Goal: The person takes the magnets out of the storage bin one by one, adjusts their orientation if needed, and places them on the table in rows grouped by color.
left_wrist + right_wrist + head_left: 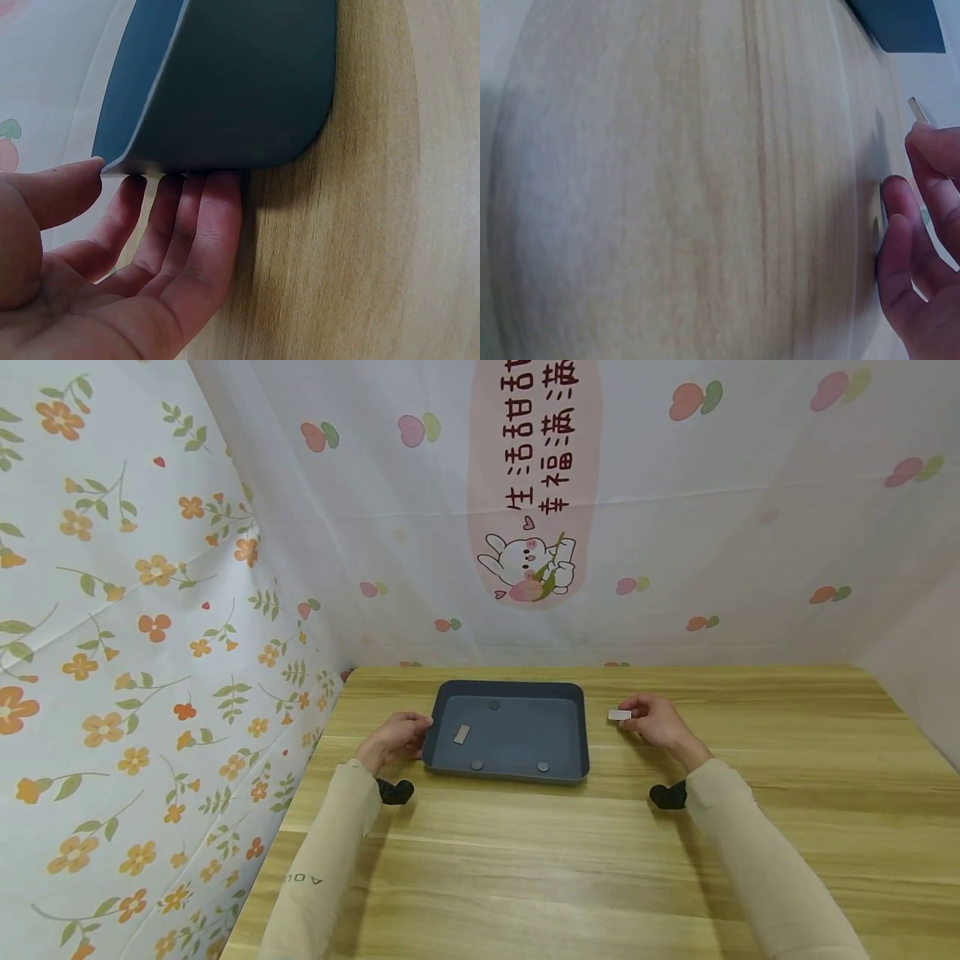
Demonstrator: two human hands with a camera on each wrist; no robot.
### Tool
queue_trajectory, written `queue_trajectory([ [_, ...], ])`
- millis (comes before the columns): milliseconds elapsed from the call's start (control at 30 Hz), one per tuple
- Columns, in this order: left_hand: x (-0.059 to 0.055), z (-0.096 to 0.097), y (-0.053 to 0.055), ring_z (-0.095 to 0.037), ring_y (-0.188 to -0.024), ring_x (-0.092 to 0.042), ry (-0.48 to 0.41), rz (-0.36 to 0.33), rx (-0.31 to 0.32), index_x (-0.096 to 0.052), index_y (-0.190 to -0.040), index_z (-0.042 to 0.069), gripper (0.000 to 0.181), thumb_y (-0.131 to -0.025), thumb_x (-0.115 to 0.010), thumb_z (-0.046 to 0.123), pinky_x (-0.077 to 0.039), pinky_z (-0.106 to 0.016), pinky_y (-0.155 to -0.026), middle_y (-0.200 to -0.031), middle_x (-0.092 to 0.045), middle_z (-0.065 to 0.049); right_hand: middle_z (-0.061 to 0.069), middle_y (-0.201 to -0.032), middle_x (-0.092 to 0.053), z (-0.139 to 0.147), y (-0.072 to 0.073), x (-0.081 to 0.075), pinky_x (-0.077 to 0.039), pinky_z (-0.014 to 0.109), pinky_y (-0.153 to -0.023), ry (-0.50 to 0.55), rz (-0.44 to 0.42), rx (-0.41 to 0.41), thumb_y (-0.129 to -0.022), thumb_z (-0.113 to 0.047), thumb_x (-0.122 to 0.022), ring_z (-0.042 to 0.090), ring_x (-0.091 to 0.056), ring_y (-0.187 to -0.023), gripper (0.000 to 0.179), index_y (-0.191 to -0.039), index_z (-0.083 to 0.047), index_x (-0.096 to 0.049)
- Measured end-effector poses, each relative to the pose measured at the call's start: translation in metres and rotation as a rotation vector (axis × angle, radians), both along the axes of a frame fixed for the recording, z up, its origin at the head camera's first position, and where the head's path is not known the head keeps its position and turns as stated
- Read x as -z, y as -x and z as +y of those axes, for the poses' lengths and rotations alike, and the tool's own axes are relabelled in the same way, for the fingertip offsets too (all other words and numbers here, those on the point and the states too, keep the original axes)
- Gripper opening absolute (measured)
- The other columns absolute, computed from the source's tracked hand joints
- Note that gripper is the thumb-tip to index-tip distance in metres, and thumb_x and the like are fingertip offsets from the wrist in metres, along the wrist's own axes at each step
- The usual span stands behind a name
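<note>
A dark blue-grey rectangular tray (pixel 512 735) with raised walls lies on the wooden table. Its left wall is held by my left hand (pixel 397 737): the thumb is at the rim and the fingers press the outer side, as the left wrist view shows. To the right of the tray, my right hand (pixel 657 722) pinches a small flat pale rectangular piece (pixel 619 715) between thumb and fingers. Only a thin edge of that piece (pixel 917 110) shows in the right wrist view. A similar small grey rectangular piece (pixel 461 734) lies inside the tray on the left.
Three small round grey spots, one of them a disc-like shape (pixel 543 767), show on the tray floor. Patterned white cloth (pixel 637 527) hangs behind and left of the table (pixel 525 868). Black wrist-worn devices, one at the right wrist (pixel 667 795), sit below both hands.
</note>
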State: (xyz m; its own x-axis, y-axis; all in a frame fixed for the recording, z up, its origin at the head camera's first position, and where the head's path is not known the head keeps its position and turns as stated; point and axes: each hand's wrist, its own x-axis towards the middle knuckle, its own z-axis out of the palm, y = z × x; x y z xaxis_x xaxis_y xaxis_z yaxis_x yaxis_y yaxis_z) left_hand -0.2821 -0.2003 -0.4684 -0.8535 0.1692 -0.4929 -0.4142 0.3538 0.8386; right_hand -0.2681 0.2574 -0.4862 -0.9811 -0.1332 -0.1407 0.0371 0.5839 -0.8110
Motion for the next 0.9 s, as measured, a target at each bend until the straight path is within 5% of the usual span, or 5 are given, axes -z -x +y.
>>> queue_trajectory([
  [900,0.0026,-0.0017,0.0028,-0.015,-0.072,-0.056,0.012,0.006,0.012,-0.053,-0.123,-0.002,0.032,-0.104,-0.045,0.022,-0.050,-0.028,-0.067,-0.092,-0.060,-0.006,0.009,-0.091,-0.054,-0.0020,0.0054,0.0038,-0.040,0.027,-0.063,-0.095,0.011,-0.018,-0.089,-0.010,-0.066,0.018,-0.046,-0.076,0.032,-0.118,0.002,-0.061],
])
